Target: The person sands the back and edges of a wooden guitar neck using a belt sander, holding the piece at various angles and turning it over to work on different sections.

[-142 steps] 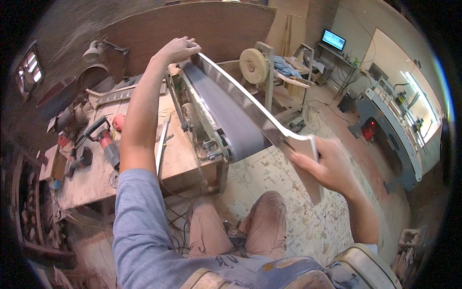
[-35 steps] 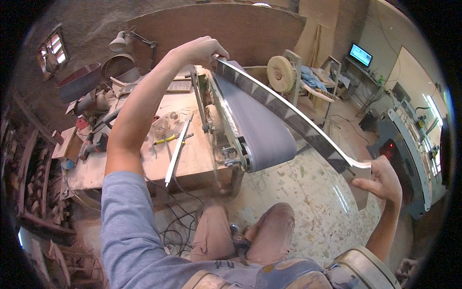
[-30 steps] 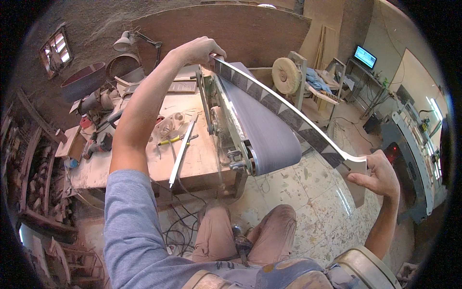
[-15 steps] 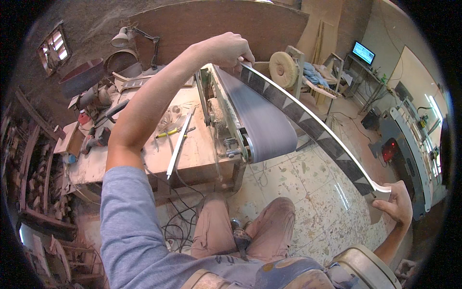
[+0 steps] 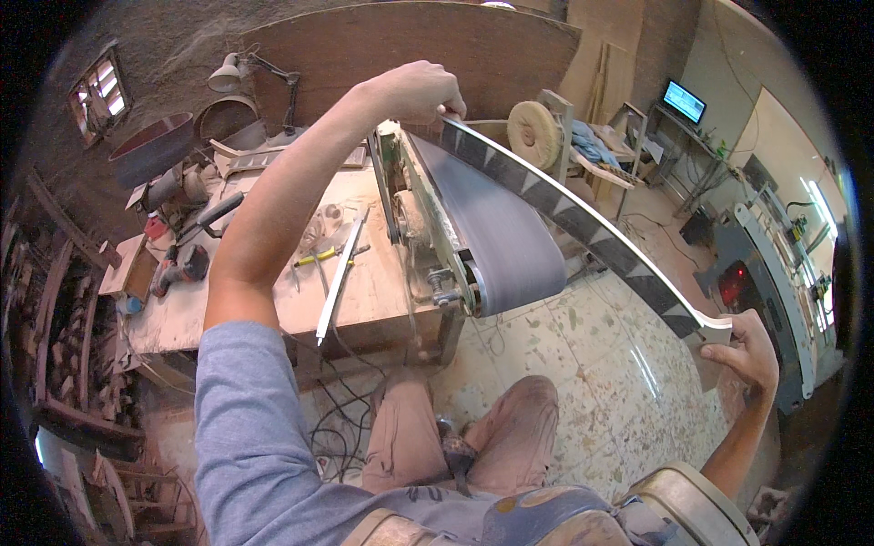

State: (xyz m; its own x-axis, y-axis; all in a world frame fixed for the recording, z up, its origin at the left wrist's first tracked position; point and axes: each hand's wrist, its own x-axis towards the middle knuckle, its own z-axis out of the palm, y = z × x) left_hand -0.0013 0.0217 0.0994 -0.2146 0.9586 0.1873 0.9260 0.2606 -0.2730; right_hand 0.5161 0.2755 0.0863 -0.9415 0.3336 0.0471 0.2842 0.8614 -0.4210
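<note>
A long strip (image 5: 574,223), dark with pale triangles and a white edge, hangs diagonally above a belt sander's wide grey belt (image 5: 501,250); whether they touch is unclear. My left hand (image 5: 432,91) grips the strip's far end, above the sander's back. At the near end, a pale angled piece at the right, my right hand (image 5: 742,350) is closed around it, thumb on its face. The sander's frame (image 5: 442,264) runs along the left side of the belt, beside the workbench.
The dusty workbench (image 5: 182,332) holds a drill (image 5: 177,268), yellow-handled tool (image 5: 319,255), white straight bar (image 5: 332,296) and desk lamp. A round padded wheel (image 5: 528,136) stands behind the sander. At right are a monitor (image 5: 683,102) and grey machine (image 5: 774,309); cables lie below.
Since the oldest frame, both hands and the strip have shifted right, off the belt's line. Over the last half second, my right hand has risen slightly and the strip has moved a little left.
</note>
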